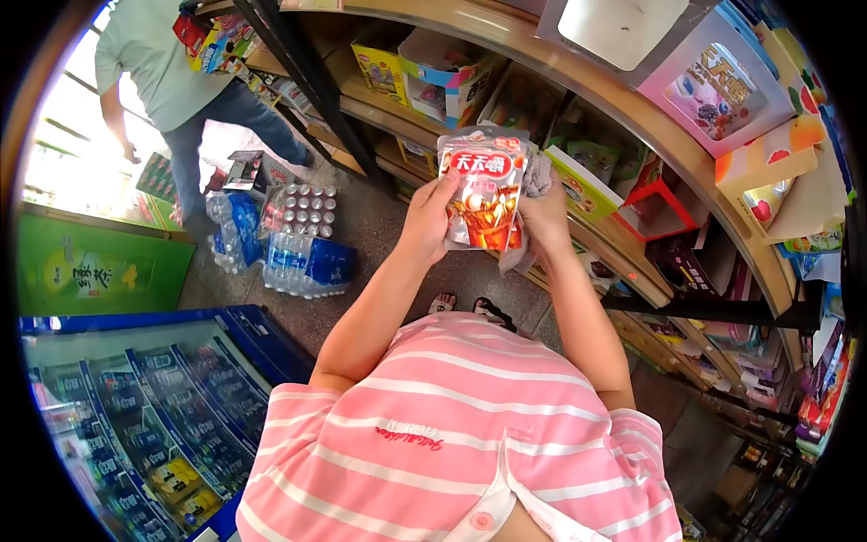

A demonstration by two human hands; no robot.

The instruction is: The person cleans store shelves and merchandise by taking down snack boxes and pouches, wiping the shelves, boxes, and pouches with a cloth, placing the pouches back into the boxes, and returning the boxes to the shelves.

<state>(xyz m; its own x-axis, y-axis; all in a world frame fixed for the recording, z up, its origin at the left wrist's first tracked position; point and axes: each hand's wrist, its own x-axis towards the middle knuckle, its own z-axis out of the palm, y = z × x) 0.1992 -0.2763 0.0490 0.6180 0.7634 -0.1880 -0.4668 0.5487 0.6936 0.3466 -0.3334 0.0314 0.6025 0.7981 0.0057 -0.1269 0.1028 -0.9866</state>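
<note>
A shiny candy pouch (483, 194) with a red label and cola-coloured print is held upright in front of my chest; another pouch edge shows behind it. My left hand (430, 215) grips its left edge, thumb on the front. On the other side my right hand (544, 210) is closed around a grey cloth (536, 175), pressed against the pouch's right edge. Part of the cloth hangs below the right hand.
Wooden shelves (397, 113) with candy boxes curve ahead and to the right. A blue freezer (262, 339) stands at lower left. Bottle packs (302, 264) and cans (309, 210) sit on the floor. Another person (167, 63) stands at upper left.
</note>
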